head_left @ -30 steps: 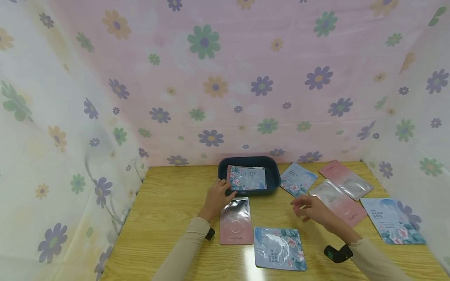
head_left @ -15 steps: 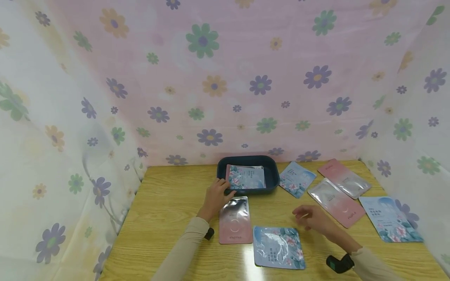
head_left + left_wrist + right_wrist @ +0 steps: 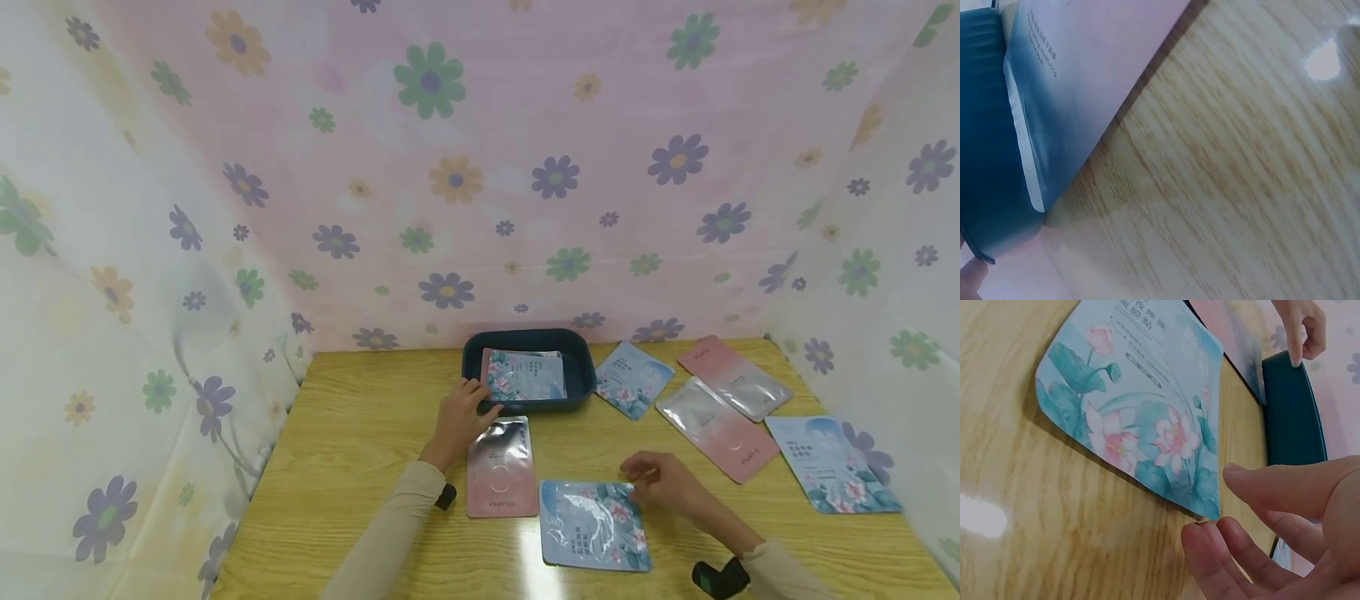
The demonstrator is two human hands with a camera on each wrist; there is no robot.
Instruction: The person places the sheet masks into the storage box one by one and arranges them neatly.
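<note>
My left hand (image 3: 456, 423) holds the near-left rim of a dark teal plastic bin (image 3: 581, 379), its thumb outside the wall. Inside the bin lie stacked sheet-mask packets, a blue floral packet (image 3: 528, 377) on top. My right hand (image 3: 667, 485) is at the right edge of another blue floral packet (image 3: 592, 527) lying on the table. In the right wrist view, that packet's corner lies by my fingertips (image 3: 1200, 550), with the thumb (image 3: 1272, 487) held apart from them. A pink-and-silver packet (image 3: 501, 471) lies under my left wrist's right side, in front of the bin.
Right of the bin lie a blue floral packet (image 3: 633, 382), two pink-and-silver packets (image 3: 720, 429) that meet or overlap, and a further blue packet (image 3: 832, 467) by the right curtain. Flowered curtains (image 3: 495, 167) enclose the wooden table (image 3: 360, 433) at back and sides.
My right hand has moved down and toward me, from above the bare table to the edge of the near blue packet. The left hand stays on the bin's rim.
</note>
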